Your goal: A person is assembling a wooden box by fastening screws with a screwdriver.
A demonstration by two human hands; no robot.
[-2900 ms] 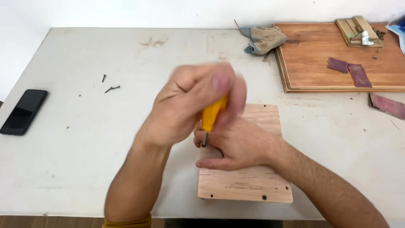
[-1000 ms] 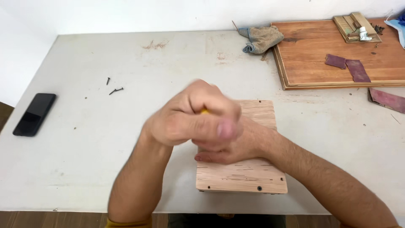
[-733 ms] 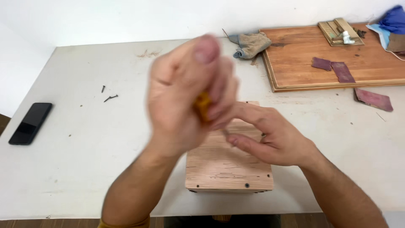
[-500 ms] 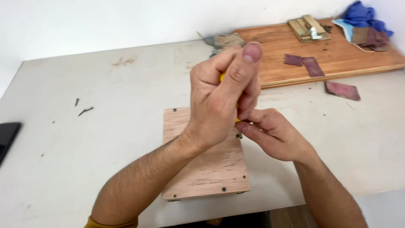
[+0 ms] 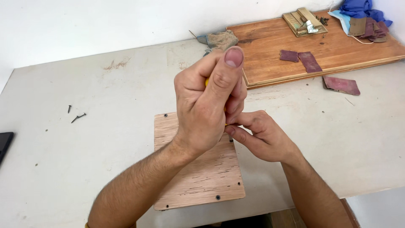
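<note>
Driving a screw into the right edge of a small plywood panel (image 5: 198,169), both hands bunched over it.

Left hand (image 5: 206,105) is fisted round a yellow-handled screwdriver (image 5: 206,81), only a sliver of handle visible, thumb up on top, probably for downward pressure. Right hand (image 5: 259,137) pinches at the tip with fingertips closed, seemingly steadying the bit or a screw; what's between them is hidden. Panel lies flat near the table's front edge, screw heads already in its lower corners. White table (image 5: 84,139) is scuffed; loose screws (image 5: 76,116) well left, a dark phone (image 5: 4,143) at the far left edge. Far right: a wooden board (image 5: 337,50) carrying sandpaper scraps (image 5: 303,59) and small wood blocks (image 5: 303,21), one more sandpaper piece (image 5: 341,84) just off it, blue cloth (image 5: 358,8) in the corner. A worn glove (image 5: 221,40) lies by the plain white wall.
</note>
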